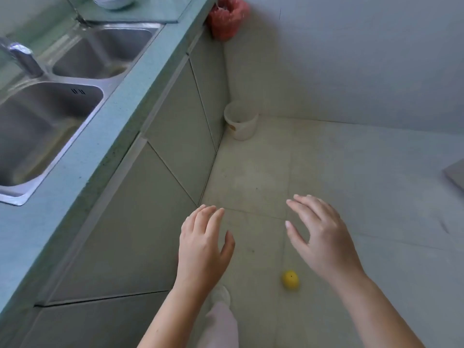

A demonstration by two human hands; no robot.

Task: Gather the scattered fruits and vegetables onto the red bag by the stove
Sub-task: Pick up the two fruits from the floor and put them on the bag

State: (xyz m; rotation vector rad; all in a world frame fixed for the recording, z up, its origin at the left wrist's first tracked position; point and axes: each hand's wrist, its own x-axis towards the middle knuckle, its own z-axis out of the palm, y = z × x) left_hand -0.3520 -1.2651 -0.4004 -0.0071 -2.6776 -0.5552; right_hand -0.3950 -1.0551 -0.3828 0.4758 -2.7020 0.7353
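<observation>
Both hands hang in front of me over the floor, palms down. The left hand (203, 243) has its fingers close together and loosely bent, thumb out to the side, holding nothing. The right hand (319, 237) is spread wider, fingers straight and relaxed, also holding nothing. The two are apart from each other.

Below them a small yellow fruit (290, 280) lies on the pale floor tiles (351, 184). It shows in the gap between my wrists, nearer the right one, and neither hand touches it. Just left of it I see the toe of my light shoe (221, 293) and a pale pink trouser leg (221, 327).

Far off, the red bag (227, 18) sits at the far end of the green countertop (120, 114), against the wall corner, well apart from the fruit. I cannot tell whether it rests on the counter or hangs beside it.

A white bucket (241, 123) stands on the floor in the far corner, against the cabinet doors (175, 136); a small brownish mark on its side is too blurred to read. On the left, a steel double sink (50, 136) with a tap (23, 59) is set into the counter.
</observation>
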